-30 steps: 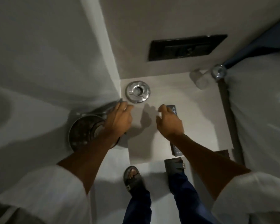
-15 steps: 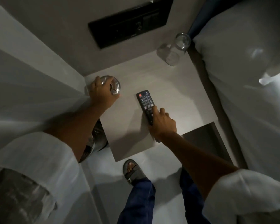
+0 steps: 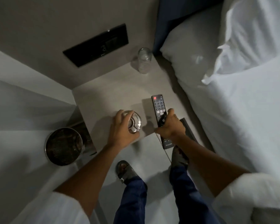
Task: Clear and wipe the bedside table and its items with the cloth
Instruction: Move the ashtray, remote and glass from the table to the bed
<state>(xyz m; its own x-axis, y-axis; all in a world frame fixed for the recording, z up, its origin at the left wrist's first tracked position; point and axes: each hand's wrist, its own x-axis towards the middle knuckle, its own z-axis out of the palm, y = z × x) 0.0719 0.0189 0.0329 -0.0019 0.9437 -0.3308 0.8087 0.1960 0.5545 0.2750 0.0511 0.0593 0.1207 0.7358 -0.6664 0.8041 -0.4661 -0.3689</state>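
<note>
The grey bedside table [image 3: 113,96] fills the corner between wall and bed. My left hand [image 3: 121,131] grips a shiny metal ashtray [image 3: 135,124] and holds it above the table's front part. My right hand [image 3: 170,126] is closed around the lower half of a black remote control [image 3: 158,107], lifted off the top with its red button pointing to the wall. A clear drinking glass [image 3: 144,62] stands at the table's back right corner. No cloth is in view.
A round metal waste bin [image 3: 63,146] stands on the floor left of the table. The bed with white sheet [image 3: 241,110] and pillows [image 3: 192,50] borders the right side. A black switch panel [image 3: 97,44] is on the wall. My sandalled feet [image 3: 125,169] are below.
Both hands have lifted their items and pulled them toward the table's front edge; the ashtray left the back left corner and the remote rose from the top. The camera view swung left.
</note>
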